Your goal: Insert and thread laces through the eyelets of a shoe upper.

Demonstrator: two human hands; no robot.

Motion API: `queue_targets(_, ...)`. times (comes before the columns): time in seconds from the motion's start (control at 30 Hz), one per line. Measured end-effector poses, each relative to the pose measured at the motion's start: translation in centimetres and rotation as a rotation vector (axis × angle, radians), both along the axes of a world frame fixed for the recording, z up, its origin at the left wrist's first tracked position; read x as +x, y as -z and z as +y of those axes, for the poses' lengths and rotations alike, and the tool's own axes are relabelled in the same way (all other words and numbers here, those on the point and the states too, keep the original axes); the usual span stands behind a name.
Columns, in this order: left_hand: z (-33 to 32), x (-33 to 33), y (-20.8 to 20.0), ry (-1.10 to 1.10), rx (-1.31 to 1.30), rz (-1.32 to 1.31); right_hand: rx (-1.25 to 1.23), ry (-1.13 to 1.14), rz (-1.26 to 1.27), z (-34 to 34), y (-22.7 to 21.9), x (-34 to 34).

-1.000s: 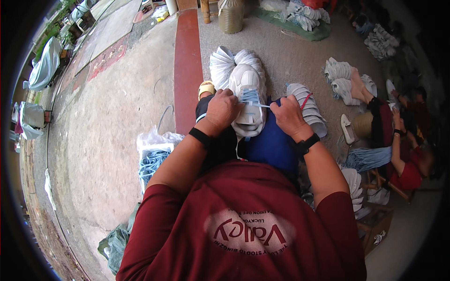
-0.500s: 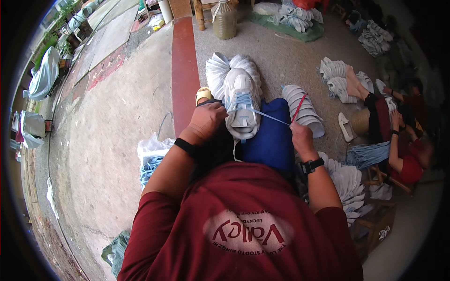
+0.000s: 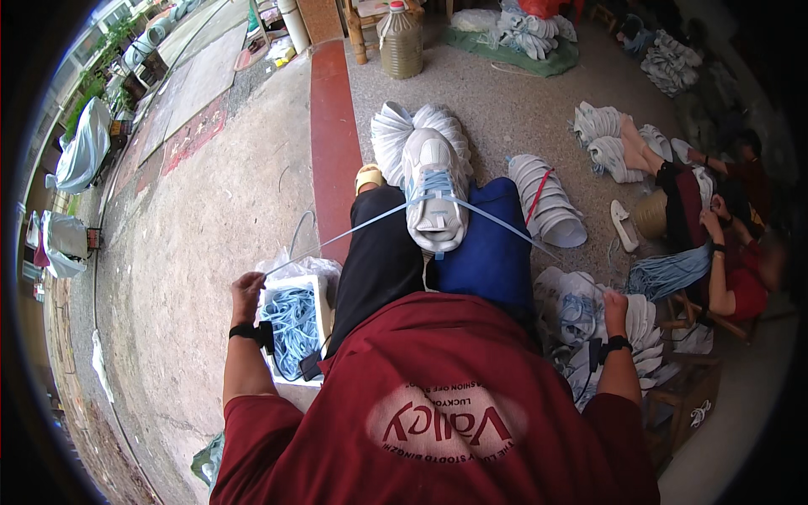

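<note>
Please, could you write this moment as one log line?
left hand: out wide, grips light-blue shoelace; right hand: out wide, closed, apparently gripping its other side; white sneaker: toe pointing forward

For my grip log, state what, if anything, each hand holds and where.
The left hand pinches the sneaker's light-blue shoelace toward its left end. The other strand runs toward the right hand, whose hold cannot be told clearly.

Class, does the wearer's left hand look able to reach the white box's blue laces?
Probably yes: the left hand, apparently holding a shoelace, is beside the white box, whose blue laces lie exposed.
</note>
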State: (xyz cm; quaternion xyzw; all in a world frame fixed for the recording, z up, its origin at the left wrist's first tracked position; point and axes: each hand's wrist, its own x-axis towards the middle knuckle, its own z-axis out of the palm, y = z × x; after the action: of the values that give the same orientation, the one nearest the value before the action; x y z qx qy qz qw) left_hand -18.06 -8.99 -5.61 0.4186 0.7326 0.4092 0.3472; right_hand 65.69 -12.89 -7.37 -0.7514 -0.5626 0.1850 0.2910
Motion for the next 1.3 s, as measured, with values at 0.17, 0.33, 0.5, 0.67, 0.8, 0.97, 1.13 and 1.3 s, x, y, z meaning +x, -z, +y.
queue_targets(0.17,-5.2,-2.4,1.4,-0.133,-0.187,-0.097,-0.056,0.190,0.140,-6.8,4.9,2.8)
queue_targets(0.33,-8.6,-3.6,4.5,-0.239,-0.332,-0.090,-0.109,0.208,0.058,-8.6,4.6,2.1)
queue_targets(0.5,-7.9,-3.6,8.4,-0.116,-0.285,0.222,-0.047,0.181,-0.018,-7.6,4.1,2.1)
queue_targets(0.67,0.6,5.6,1.9,-0.051,-0.233,-0.506,-0.383,0.126,0.753,2.1,-3.7,-7.3)
queue_targets(0.8,7.3,15.8,-7.7,0.355,-0.161,-0.777,-0.554,-0.442,0.911,10.5,-11.4,-18.6)
queue_targets(0.97,13.6,24.1,-9.9,0.872,-0.323,-0.600,-0.065,-0.884,0.376,18.6,-10.9,-28.2)
queue_targets(1.13,16.1,28.3,-8.6,0.536,-0.049,-0.553,0.358,-0.544,0.413,21.7,-8.6,-32.5)
queue_targets(1.3,15.7,28.6,-7.7,0.481,0.022,-0.564,0.359,-0.358,0.507,21.4,-7.3,-33.0)
